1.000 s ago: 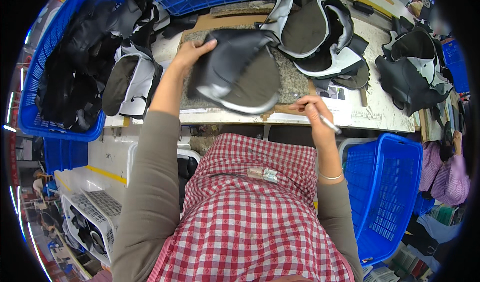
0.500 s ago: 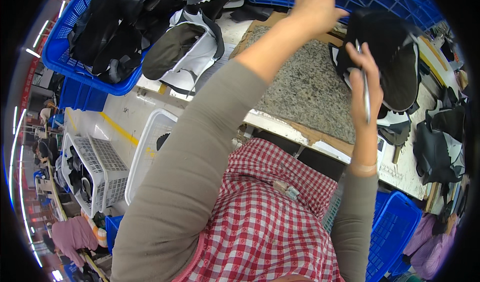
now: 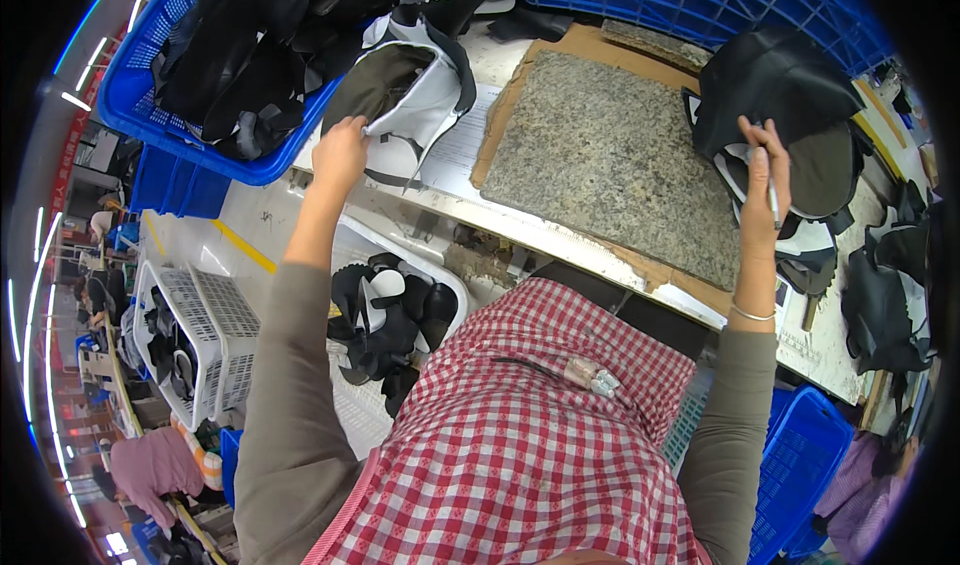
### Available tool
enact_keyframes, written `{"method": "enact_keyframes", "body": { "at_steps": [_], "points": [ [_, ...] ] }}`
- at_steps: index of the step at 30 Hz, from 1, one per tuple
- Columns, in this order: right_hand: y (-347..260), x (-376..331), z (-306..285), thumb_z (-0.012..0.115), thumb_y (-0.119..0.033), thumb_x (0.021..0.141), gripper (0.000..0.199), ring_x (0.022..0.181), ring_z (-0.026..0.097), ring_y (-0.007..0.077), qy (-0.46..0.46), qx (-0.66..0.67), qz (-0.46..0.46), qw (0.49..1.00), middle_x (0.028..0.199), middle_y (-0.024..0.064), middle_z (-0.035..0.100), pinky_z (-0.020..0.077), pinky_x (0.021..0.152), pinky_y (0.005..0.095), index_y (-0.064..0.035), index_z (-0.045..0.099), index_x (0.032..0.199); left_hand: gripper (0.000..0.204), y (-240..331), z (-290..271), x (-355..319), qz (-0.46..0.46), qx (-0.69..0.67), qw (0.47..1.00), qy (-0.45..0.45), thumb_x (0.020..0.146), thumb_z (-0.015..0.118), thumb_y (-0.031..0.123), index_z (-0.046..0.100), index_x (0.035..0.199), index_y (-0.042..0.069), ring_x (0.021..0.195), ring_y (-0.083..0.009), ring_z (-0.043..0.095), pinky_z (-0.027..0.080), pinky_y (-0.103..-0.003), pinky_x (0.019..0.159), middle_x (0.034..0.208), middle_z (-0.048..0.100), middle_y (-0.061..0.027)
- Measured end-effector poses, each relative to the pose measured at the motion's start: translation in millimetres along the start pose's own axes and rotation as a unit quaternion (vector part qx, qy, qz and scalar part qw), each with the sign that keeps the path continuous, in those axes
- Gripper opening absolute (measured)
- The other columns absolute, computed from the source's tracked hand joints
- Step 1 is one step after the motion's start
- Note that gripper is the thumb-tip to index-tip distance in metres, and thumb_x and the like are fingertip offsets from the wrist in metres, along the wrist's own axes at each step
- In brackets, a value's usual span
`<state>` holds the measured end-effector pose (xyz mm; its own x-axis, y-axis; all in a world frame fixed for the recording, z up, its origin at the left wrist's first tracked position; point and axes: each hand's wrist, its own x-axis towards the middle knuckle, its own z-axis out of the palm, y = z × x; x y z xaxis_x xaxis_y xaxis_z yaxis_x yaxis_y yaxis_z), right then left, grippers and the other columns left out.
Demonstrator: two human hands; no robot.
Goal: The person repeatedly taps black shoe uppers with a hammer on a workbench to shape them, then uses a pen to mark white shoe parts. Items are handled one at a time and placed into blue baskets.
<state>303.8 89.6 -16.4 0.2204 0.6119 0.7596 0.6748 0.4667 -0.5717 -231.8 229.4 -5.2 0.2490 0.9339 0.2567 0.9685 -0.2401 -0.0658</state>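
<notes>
The left hand [image 3: 340, 155] is pinching, grip together, a grey-and-white shoe upper [image 3: 405, 100] at the surface's left edge. The right hand [image 3: 762, 180], grip clamped on a pen [image 3: 773, 200], is pressing a black upper [image 3: 775, 90] onto the right-hand pile; the granite slab [image 3: 610, 160] is lying bare between.

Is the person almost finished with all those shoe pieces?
Not nearly. A stack of shoe uppers sits at the right, under the right hand, which holds a pen. The left hand grips another shoe upper. The granite slab is bare, and the blue basket holds many more pieces.
</notes>
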Motion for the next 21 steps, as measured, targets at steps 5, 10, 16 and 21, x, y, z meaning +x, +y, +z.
{"method": "enact_keyframes", "body": {
  "at_steps": [5, 10, 16, 21],
  "points": [
    [-44, -22, -9, 0.046, -0.027, 0.113, 0.033, 0.127, 0.06, 0.0256, -0.023, 0.062, 0.025, 0.997, 0.121, 0.0161, 0.074, 0.0394, 0.113, 0.0375, 0.0, 0.061, 0.123, 0.033, 64, -34, 88, 0.076, -0.288, 0.955, -0.01, 0.085, 0.072, 0.029, 0.073, 0.091, -0.004, 0.081, -0.0355, 0.071, 0.055, -0.045, 0.075, 0.086, 0.073, -0.0234],
    [-74, -55, 2, 0.044, -0.039, 0.112, 0.046, 0.09, 0.067, 0.0167, -0.024, 0.185, 0.117, 0.976, 0.098, 0.011, 0.072, 0.0506, 0.088, 0.0308, 0.0018, 0.066, 0.12, 0.038, 220, -2, 83, 0.058, -0.585, 0.798, -0.134, 0.086, 0.077, 0.029, 0.074, 0.101, -0.006, 0.073, -0.0198, 0.069, 0.054, -0.038, 0.067, 0.087, 0.075, -0.0125],
    [-68, -89, 17, 0.061, -0.019, 0.106, 0.02, 0.068, 0.052, 0.0054, -0.108, 0.191, 0.267, 0.938, 0.078, -0.0021, 0.06, 0.0421, 0.063, 0.0229, -0.0024, 0.071, 0.106, 0.059, 280, 44, 2, 0.326, -0.339, 0.882, -0.019, 0.078, 0.087, 0.038, 0.064, 0.119, 0.002, 0.114, -0.0341, 0.057, 0.047, -0.047, 0.096, 0.118, 0.06, -0.0134],
    [-57, -91, 39, 0.067, -0.017, 0.102, 0.013, 0.068, 0.047, 0.0032, -0.058, 0.273, 0.303, 0.911, 0.079, -0.005, 0.056, 0.0385, 0.062, 0.0208, -0.0056, 0.06, 0.104, 0.048, 241, 53, -3, 0.309, -0.357, 0.881, 0.021, 0.078, 0.086, 0.03, 0.065, 0.113, 0.005, 0.111, -0.0337, 0.058, 0.05, -0.045, 0.093, 0.115, 0.061, -0.012]
  ]
}}
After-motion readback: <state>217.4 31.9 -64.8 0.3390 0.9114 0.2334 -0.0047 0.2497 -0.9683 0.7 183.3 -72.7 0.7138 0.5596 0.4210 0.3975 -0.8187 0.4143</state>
